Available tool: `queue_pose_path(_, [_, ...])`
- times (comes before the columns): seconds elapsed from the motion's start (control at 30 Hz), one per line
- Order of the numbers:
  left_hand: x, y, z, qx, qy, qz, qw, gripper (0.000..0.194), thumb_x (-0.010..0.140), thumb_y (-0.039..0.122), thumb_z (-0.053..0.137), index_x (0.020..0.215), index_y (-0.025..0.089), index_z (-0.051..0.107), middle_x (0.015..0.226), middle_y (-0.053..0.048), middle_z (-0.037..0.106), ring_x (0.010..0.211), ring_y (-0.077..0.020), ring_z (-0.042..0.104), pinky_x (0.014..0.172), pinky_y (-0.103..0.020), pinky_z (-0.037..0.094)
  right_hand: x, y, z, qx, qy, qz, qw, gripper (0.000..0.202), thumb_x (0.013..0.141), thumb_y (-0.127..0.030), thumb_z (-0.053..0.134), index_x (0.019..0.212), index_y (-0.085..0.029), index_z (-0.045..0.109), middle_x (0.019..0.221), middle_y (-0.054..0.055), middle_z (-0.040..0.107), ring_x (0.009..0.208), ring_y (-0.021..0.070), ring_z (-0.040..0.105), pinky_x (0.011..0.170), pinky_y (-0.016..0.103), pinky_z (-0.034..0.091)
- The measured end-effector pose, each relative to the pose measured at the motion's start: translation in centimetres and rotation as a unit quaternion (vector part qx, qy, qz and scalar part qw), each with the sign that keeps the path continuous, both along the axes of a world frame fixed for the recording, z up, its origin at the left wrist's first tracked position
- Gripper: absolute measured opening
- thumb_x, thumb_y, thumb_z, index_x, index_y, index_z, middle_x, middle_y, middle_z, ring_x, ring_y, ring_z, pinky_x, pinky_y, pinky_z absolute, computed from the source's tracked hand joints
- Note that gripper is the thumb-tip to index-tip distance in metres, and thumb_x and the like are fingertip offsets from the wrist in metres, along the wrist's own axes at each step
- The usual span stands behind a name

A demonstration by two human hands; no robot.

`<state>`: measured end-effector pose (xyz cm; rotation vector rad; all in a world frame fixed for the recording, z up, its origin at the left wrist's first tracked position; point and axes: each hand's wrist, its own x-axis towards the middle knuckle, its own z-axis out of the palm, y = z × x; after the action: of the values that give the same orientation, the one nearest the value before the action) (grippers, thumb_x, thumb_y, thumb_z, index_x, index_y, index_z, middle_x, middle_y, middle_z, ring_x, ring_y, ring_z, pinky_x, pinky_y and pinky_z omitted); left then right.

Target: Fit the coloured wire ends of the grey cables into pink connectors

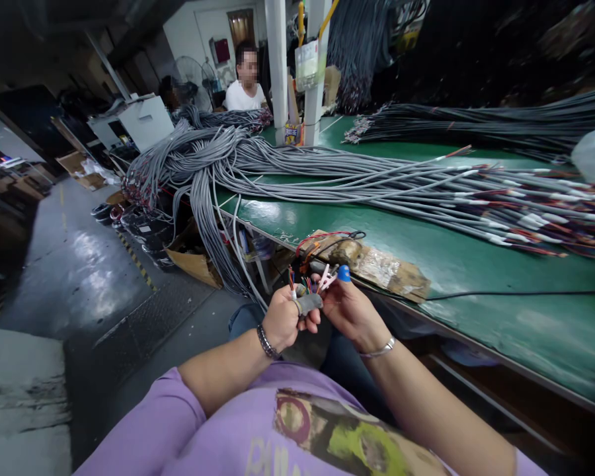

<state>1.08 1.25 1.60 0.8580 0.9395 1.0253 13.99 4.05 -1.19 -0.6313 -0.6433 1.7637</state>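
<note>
My left hand [283, 318] is closed around the end of a grey cable, its thumb wrapped in grey tape [309, 303]. Thin coloured wires [292, 276] fan upward out of the cable end. My right hand [351, 309], with a blue cover [344, 273] on one fingertip, is closed on the coloured wires beside it. Narrow pale pink pieces [326, 278] stick up at its fingers; what they are I cannot make out. Both hands meet just in front of the table edge, and the fingers partly hide what they hold.
A taped cardboard piece [387, 266] with a brown lump [346, 252] lies at the edge of the green table [480, 264]. Behind it stretches a bundle of grey cables [357, 173], hanging over the left end. Black cables [476, 125] lie farther back. A person [244, 94] sits beyond.
</note>
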Motion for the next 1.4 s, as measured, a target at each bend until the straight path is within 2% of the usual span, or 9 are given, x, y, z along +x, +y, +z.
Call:
queue_pose_path(0.13, [0.1,0.1,-0.4,-0.003,0.002,0.0,1.0,0.032,0.063,0.039,0.072,0.066,0.015,0.051,0.045,0.002,0.057,0.03,-0.008,0.048,0.03,-0.017,0.02,-0.2,0.1,0.2,-0.026,0.018,0.055,0.998,0.045,0.071,-0.065,0.064,0.082,-0.021,0.067,0.064,0.002,0.066,0.049,0.0182,0.058,0.053,0.037,0.052])
queue_pose_path(0.27, [0.3,0.1,-0.7,-0.009,0.011,-0.004,1.0,0.034,0.061,0.039,0.073,0.065,0.016,0.047,0.045,0.002,0.057,0.03,-0.0084,0.049,0.03,-0.017,0.02,-0.7,0.3,0.2,-0.047,0.02,0.035,0.998,0.046,0.067,-0.066,0.066,0.074,-0.021,0.066,0.058,0.002,0.063,0.047,0.0188,0.057,0.053,0.037,0.052])
queue_pose_path(0.43, [0.1,0.0,-0.6,-0.01,0.022,-0.001,1.0,0.037,0.062,0.043,0.073,0.067,0.016,0.049,0.045,0.002,0.057,0.031,-0.0081,0.048,0.031,-0.017,0.02,-0.7,0.3,-0.1,-0.051,0.044,-0.027,0.997,0.045,0.066,-0.067,0.067,0.073,-0.023,0.064,0.073,0.001,0.069,0.059,0.0168,0.06,0.057,0.031,0.052])
queue_pose_path(0.57, [-0.2,-0.6,-0.3,-0.005,0.021,0.01,1.0,0.037,0.062,0.044,0.072,0.068,0.015,0.05,0.046,0.002,0.057,0.031,-0.0083,0.048,0.031,-0.017,0.02,-0.2,-0.2,0.0,-0.062,0.061,0.001,0.996,0.05,0.069,-0.071,0.06,0.081,-0.023,0.066,0.08,0.003,0.071,0.064,0.0167,0.062,0.057,0.03,0.052])
queue_pose_path(0.67, [-0.4,-1.1,-0.3,-0.004,0.026,0.016,1.0,0.037,0.063,0.045,0.072,0.068,0.015,0.051,0.047,0.002,0.057,0.033,-0.008,0.049,0.032,-0.017,0.02,0.2,-0.4,0.1,-0.054,0.051,0.009,0.997,0.041,0.073,-0.063,0.064,0.083,-0.023,0.067,0.081,0.002,0.071,0.065,0.0146,0.062,0.058,0.027,0.052])
queue_pose_path(0.83, [-0.4,-1.3,-0.3,0.002,0.014,0.044,0.999,0.035,0.063,0.044,0.071,0.069,0.015,0.052,0.048,0.002,0.058,0.033,-0.008,0.05,0.032,-0.017,0.021,0.1,-0.5,0.2,-0.043,0.031,-0.025,0.998,0.025,0.075,-0.045,0.071,0.084,-0.022,0.069,0.078,0.0,0.07,0.061,0.0111,0.058,0.057,0.024,0.051])
queue_pose_path(0.97, [-0.3,-1.1,-0.1,0.002,-0.004,0.061,0.998,0.033,0.063,0.042,0.07,0.068,0.016,0.051,0.048,0.002,0.058,0.033,-0.008,0.05,0.032,-0.017,0.021,0.0,-0.5,0.1,-0.062,0.069,-0.017,0.996,0.027,0.073,-0.049,0.071,0.08,-0.023,0.068,0.079,0.0,0.07,0.059,0.0108,0.057,0.056,0.024,0.051])
queue_pose_path(1.13, [0.1,-0.9,-0.2,0.0,0.011,0.062,0.998,0.037,0.062,0.045,0.072,0.068,0.016,0.051,0.047,0.003,0.057,0.032,-0.0072,0.049,0.031,-0.017,0.021,-0.1,-0.2,-0.4,-0.066,0.058,-0.014,0.996,0.028,0.072,-0.048,0.073,0.079,-0.021,0.071,0.067,0.0,0.066,0.058,0.0128,0.057,0.056,0.026,0.051])
queue_pose_path(1.4, [0.6,-0.4,-0.8,-0.009,0.032,0.049,0.998,0.041,0.062,0.049,0.072,0.07,0.016,0.049,0.047,0.003,0.057,0.032,-0.0072,0.049,0.031,-0.017,0.02,-0.1,0.1,-0.9,-0.057,0.041,-0.005,0.998,0.028,0.073,-0.051,0.071,0.08,-0.023,0.071,0.074,0.002,0.069,0.063,0.0175,0.061,0.058,0.031,0.052])
